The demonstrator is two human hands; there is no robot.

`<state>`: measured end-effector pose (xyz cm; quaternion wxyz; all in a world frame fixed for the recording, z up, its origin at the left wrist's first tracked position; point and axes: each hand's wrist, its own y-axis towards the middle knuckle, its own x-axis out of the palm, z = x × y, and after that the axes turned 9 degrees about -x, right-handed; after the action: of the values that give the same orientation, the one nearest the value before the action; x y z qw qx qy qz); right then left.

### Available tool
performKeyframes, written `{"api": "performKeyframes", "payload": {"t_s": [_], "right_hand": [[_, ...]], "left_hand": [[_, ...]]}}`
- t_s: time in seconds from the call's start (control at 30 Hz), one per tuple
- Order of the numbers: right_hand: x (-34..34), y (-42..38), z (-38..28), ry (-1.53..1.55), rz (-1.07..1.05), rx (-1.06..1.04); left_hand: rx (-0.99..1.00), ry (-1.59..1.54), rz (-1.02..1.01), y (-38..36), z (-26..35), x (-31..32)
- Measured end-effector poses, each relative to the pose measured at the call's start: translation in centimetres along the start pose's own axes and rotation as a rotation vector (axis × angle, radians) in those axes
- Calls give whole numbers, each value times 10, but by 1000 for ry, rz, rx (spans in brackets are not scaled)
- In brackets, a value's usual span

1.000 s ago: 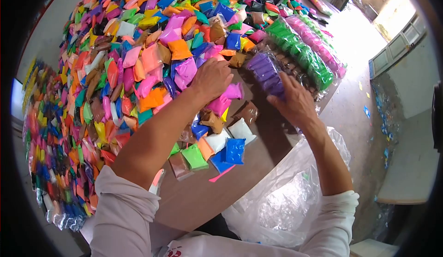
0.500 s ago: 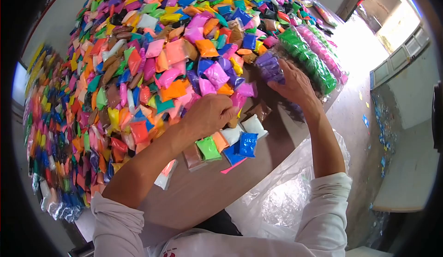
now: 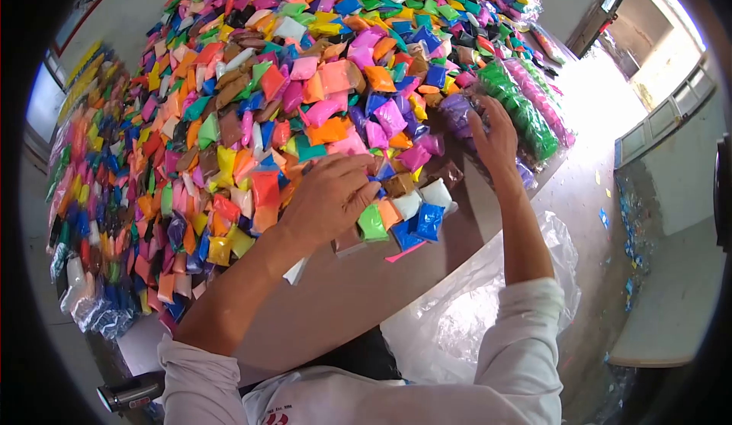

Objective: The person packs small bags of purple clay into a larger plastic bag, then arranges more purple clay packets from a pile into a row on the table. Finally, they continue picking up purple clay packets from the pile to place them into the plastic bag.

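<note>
My left hand (image 3: 332,196) is over the near edge of a big heap of small coloured packets (image 3: 328,131). Its fingers are loosely bent and apart, with no packet visible in them. Just right of its fingertips lies a small group: a brown packet (image 3: 398,186), a green packet (image 3: 373,222), a white packet (image 3: 437,192) and a blue packet (image 3: 429,221), among others. My right hand (image 3: 497,139) has its fingers curled over a purple packet (image 3: 457,112) beside the heap's right edge; the fingertips are partly hidden.
Clear bags of green packets (image 3: 526,112) and pink packets (image 3: 543,103) lie right of my right hand. A large clear plastic bag (image 3: 465,318) hangs at the table's (image 3: 343,295) near edge. Scraps lie on the floor (image 3: 591,272) at right.
My left hand has loosened, and a brown packet now lies on the small group. The fingers of my right hand have curled more around the purple packets. The view has shifted slightly.
</note>
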<state>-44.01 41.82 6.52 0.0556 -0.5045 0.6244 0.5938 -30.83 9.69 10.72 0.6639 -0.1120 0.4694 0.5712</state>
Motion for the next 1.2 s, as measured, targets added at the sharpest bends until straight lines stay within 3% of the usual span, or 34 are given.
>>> {"api": "performKeyframes", "payload": {"t_s": [0.03, 0.1, 0.17, 0.27, 0.4, 0.5, 0.7, 0.8, 0.87, 0.93, 1.0, 1.07, 1.13, 1.2], "right_hand": [[-1, -21, -6, -8, 87, -25], [-17, -58, -50, 201, 2, 115], [-4, -100, -65, 187, -47, 94], [25, -131, -86, 277, -36, 267], [49, -105, -108, 324, 89, 433], [84, -79, -109, 312, 183, 426], [154, -23, -158, 385, 377, 526], [171, 2, -187, 289, 410, 523], [177, 20, -214, 170, 449, 490], [191, 42, -250, 244, 563, 442], [185, 65, -298, 329, 495, 464], [213, 80, -333, 118, 494, 317], [233, 88, -376, 126, 422, 297], [229, 86, -408, 187, 201, 146]], "left_hand": [[1, 8, 26, -5, 0, -3], [-9, -1, 53, -16, 1, -11], [-75, -64, 66, -37, -2, -12], [-181, -101, 34, -80, 4, -21], [-253, 1, 78, -159, -12, -33], [-359, 78, 184, -219, -21, -66], [-886, -57, 167, -354, -37, -104], [-655, 48, 412, -406, -48, -77], [-617, 207, 379, -393, -41, -79], [-613, 286, 345, -387, -34, -77], [-630, 296, 317, -384, -34, -79], [-608, 311, 321, -382, -34, -79], [-592, 328, 322, -384, -34, -79], [-581, 341, 328, -385, -36, -76]]}}
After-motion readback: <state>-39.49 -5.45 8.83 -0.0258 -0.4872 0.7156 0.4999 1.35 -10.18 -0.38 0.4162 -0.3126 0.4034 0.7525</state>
